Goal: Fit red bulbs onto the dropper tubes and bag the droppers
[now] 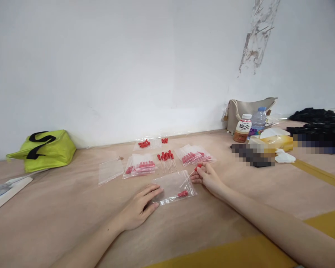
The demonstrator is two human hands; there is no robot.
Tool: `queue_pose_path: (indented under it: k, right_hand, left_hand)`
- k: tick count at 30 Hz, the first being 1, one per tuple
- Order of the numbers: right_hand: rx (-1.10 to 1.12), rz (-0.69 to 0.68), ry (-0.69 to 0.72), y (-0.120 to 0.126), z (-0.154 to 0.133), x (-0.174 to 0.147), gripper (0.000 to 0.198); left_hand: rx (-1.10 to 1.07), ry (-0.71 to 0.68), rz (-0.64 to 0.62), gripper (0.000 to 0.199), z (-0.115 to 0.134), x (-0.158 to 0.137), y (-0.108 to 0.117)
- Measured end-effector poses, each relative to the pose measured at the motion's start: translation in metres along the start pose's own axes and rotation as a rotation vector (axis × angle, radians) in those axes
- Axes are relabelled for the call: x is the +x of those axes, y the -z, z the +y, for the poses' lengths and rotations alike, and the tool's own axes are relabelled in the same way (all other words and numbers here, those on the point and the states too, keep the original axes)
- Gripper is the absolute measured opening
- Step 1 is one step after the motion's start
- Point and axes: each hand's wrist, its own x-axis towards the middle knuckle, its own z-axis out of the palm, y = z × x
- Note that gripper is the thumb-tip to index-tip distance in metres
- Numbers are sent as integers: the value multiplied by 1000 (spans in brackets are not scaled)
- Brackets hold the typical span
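Note:
A clear zip bag (167,188) lies flat in front of me with a red-bulbed dropper (182,193) inside it. My left hand (142,204) rests on the bag's left end, fingers stretched out. My right hand (208,178) pinches the red bulb of another dropper (197,168); its thin pale tube points down and left over the bag's right end. I cannot tell whether the tip is inside the bag. Beyond the bag is a row of loose droppers (167,158), between filled bags on the left (142,165) and filled bags on the right (194,155).
A clear bag (110,172) lies at left. Red bulbs (144,143) lie on plastic near the wall. A lime-green bag (50,150) stands far left. At back right are a drink bottle (242,128), a water bottle (259,121), a beige bag (249,106) and a yellow tissue pack (276,142).

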Motion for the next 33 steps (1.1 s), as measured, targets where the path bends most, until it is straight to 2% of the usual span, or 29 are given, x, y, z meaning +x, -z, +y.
queue_pose_path:
  k: [3,7,13,18,22,25,28,31,33]
  right_hand:
    - [-61,-180,-6,4,-1,-7,35]
    - [-307,-396,-34,13,-5,-7,32]
    - [-471,-520,4,6,-6,-4,26]
    - [-440,-485,67,-3,1,-10,24]
    - [-516,-585,9,4,-10,-6,22]
    - [-584,-488,-13,12,-27,5,20]
    - [-734,-325,69,7,-39,22,14]
    - [-942,-165,199,-16,-38,45,8]
    - [-989,-66,235,-37,-31,63,6]
  left_hand:
    - [-5,-4,9,44,0,0,0]
    - [-7,-14,23,45,-1,0,-1]
    - [-26,-35,59,44,0,1,-1]
    - [-18,-38,52,42,-1,1,-2]
    - [-7,-40,32,36,-3,0,-2]
    - [-13,-34,32,36,-2,0,-2]
    - [-5,-37,43,36,-1,1,-2]
    - [22,-44,38,36,-2,0,-2]
    - [36,-50,36,36,-2,0,-2]
